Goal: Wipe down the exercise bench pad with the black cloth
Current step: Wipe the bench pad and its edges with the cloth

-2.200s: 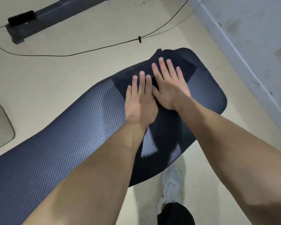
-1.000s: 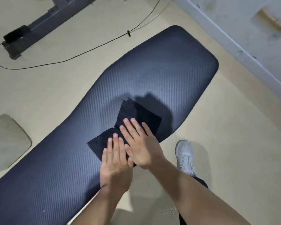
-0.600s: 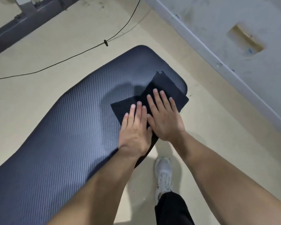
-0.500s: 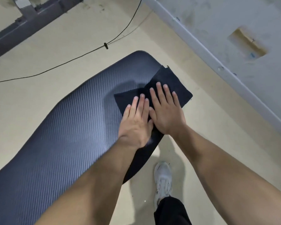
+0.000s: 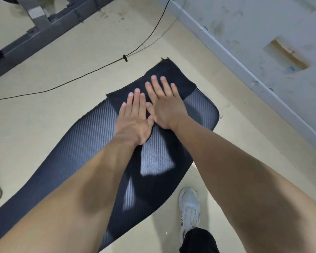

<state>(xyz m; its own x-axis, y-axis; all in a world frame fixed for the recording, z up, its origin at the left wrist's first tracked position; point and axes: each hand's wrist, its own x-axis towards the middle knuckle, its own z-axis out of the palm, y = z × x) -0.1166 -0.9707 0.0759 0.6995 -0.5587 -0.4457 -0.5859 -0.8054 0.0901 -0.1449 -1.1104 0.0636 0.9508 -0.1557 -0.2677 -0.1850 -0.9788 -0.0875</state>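
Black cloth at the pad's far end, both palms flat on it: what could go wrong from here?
1. The black cloth already overhangs the bench pad at its far edge. The left hand and right hand only press flat, not grip, so another push could slide it off onto the floor.
2. The cable lies on the floor just beyond that edge; a dropped cloth may land on it.

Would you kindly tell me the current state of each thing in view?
black cloth: spread flat at the pad's far end, overhanging its edge.
bench pad: partly covered by the cloth.
left hand: flat, pressing the cloth.
right hand: flat, pressing the cloth.
cable: lying on the floor.
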